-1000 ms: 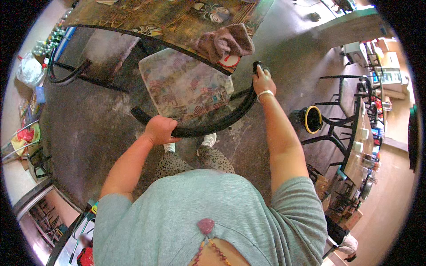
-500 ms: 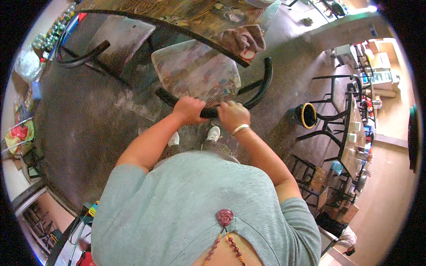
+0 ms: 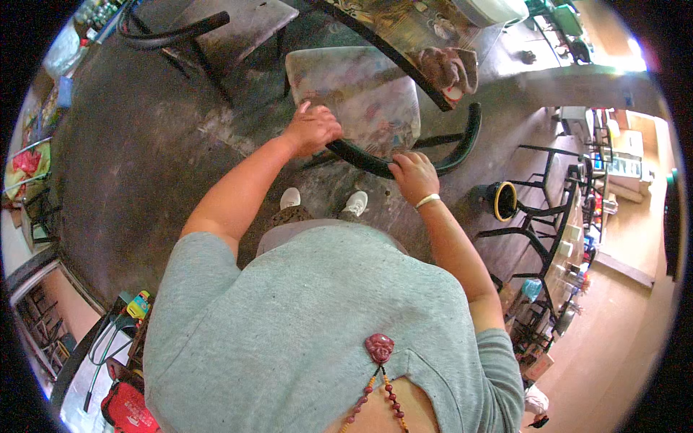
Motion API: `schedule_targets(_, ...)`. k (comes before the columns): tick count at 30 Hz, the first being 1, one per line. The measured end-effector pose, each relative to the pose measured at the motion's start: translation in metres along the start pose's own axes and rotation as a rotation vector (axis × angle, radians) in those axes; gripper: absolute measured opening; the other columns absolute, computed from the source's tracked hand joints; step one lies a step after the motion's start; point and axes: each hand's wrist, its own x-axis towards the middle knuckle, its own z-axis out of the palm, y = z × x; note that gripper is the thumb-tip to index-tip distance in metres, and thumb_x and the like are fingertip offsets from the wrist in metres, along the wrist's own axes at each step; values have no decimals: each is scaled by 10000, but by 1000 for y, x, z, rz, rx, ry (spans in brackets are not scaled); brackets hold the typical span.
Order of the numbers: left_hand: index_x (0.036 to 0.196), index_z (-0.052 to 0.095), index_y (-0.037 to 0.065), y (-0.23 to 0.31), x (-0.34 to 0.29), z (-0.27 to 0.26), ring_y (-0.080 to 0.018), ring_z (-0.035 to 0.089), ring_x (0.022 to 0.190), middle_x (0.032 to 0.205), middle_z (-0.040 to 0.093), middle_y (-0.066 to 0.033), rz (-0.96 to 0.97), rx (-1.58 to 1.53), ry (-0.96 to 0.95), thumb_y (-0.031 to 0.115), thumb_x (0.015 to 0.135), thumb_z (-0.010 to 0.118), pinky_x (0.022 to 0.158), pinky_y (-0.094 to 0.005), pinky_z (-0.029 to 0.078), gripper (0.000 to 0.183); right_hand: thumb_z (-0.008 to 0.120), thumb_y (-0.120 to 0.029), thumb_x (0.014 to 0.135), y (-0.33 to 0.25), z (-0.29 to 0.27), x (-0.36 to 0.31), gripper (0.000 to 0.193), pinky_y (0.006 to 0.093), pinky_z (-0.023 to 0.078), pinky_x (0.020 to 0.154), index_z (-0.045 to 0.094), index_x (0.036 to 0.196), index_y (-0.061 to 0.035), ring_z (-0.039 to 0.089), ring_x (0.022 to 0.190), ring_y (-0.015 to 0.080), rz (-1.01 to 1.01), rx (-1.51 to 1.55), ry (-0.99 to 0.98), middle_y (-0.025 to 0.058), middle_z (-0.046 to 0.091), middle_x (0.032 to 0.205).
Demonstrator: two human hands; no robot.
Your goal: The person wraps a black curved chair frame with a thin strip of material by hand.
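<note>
A chair (image 3: 354,90) with a pale, stained seat and a curved black back rail (image 3: 364,160) stands in front of me, its seat close to the table edge. My left hand (image 3: 314,130) is wrapped over the left part of the rail, beside the seat's near left corner, and hides that end. Further right and nearer to me, my right hand (image 3: 415,175) grips the same rail, fingers curled over its top. To the right of that hand, the rail's free end curves up and away.
A dark-edged wooden table (image 3: 393,58) carries a brown cloth (image 3: 444,70) and a white tub (image 3: 491,11). Another chair (image 3: 238,29) stands at the far left. On the right are a yellow-rimmed black bucket (image 3: 504,200) and a long table with several chairs. A red bag (image 3: 130,408) lies at lower left.
My hands are farther apart on the rail, the left one forward around its left part. The chair is turned relative to the table edge. The whole view has shifted.
</note>
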Motion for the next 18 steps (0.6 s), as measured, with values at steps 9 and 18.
schedule_targets(9, 1052, 564, 200, 1, 8, 10, -208, 476, 1075, 1082, 567, 18, -134, -34, 24, 360, 869, 410, 887, -421, 358, 288, 601, -253, 747, -100, 33, 46, 500, 395, 352, 949, 462, 1199, -93, 363, 1190, 309, -263, -3, 78, 131, 415, 1240)
schedule_targets(18, 1212, 480, 205, 18, -1, 9, -231, 366, 1184, 1265, 449, -27, -245, 42, -41, 610, 830, 306, 964, -431, 261, 584, 659, -280, 702, -21, 10, -4, 462, 403, 388, 883, 543, 1104, -84, 478, 1035, 317, -82, 39, 102, 136, 534, 1083)
